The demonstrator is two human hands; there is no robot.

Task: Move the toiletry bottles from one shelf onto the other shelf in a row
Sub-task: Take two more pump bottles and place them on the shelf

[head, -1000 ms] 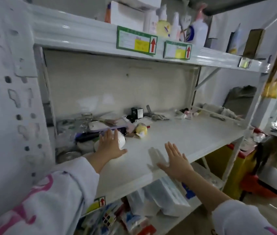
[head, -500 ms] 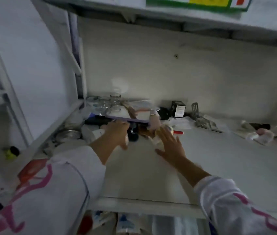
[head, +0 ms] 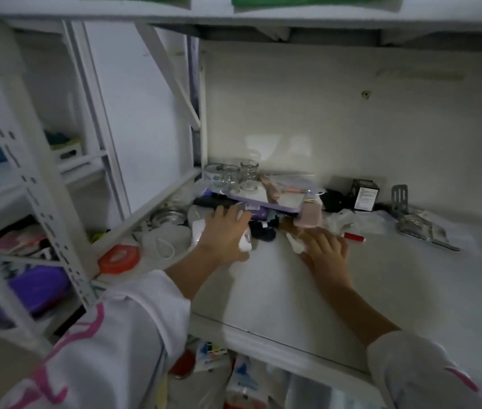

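Observation:
No toiletry bottles are in sight; only the front edge of the upper shelf [head: 204, 10], with green labels, shows at the top. Both my hands lie on the white middle shelf [head: 381, 290]. My left hand [head: 225, 231] rests palm down, fingers spread, over a white round object [head: 245, 245] at the edge of a clutter pile. My right hand [head: 325, 249] is flat with fingers apart, its fingertips touching a small white piece [head: 292, 245] and close to a pink item [head: 310, 216].
The back left corner holds glass jars [head: 234, 175], a purple tray [head: 272, 203] and a metal bowl [head: 169, 218]. Further right are a black box [head: 363, 194], a red pen [head: 353, 236] and a metal bracket [head: 399, 199]. An orange-red disc [head: 120, 258] lies left. Another rack [head: 27, 172] stands at left.
The view has dropped and closed in on the middle shelf, so the bottles above left the frame. Both hands have slid further back into the clutter at the left corner.

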